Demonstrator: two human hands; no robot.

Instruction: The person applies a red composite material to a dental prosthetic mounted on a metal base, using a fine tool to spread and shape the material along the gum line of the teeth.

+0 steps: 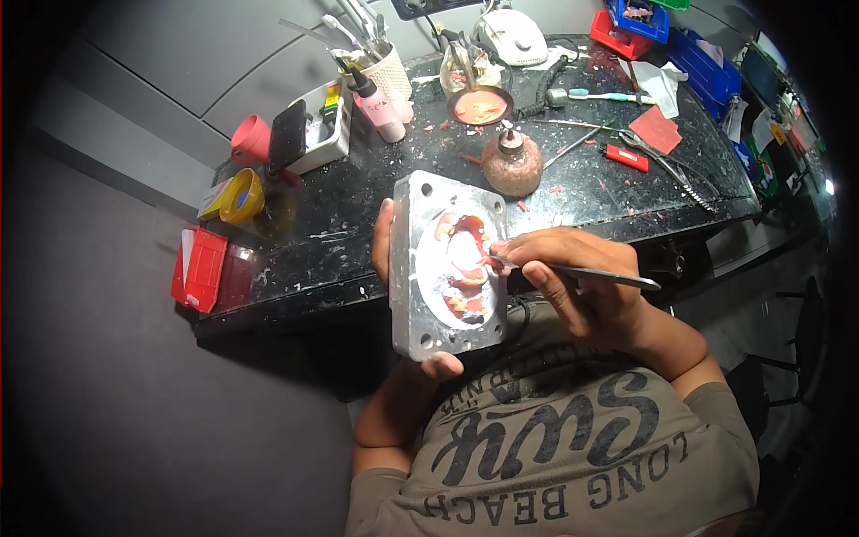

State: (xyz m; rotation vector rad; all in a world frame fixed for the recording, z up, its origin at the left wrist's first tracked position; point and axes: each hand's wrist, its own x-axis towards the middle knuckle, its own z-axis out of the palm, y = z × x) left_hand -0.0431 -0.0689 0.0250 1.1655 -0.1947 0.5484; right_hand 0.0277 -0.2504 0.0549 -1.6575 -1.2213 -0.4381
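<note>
My left hand [384, 240] grips a square metal dental flask [408, 268] from behind and below, holding it tilted up above the near edge of the bench. White plaster [431, 285] fills the flask's round opening, with pink-red denture wax [469, 278] and some pale tooth-like pieces set in it. A thin metal carving tool [608, 276] is pinched in my right hand [592, 268], its handle pointing off to the right. The fingertips and the tool's tip meet the wax at the right side of the flask; the very tip is hard to make out.
Behind the flask stand a spirit burner [513, 166], a pan of pink wax [481, 106] and a pink bottle [379, 109]. A red lighter [626, 158] and a wax sheet [656, 131] lie right. A yellow bowl [240, 195] and red tray [201, 268] sit left on the black bench [331, 237].
</note>
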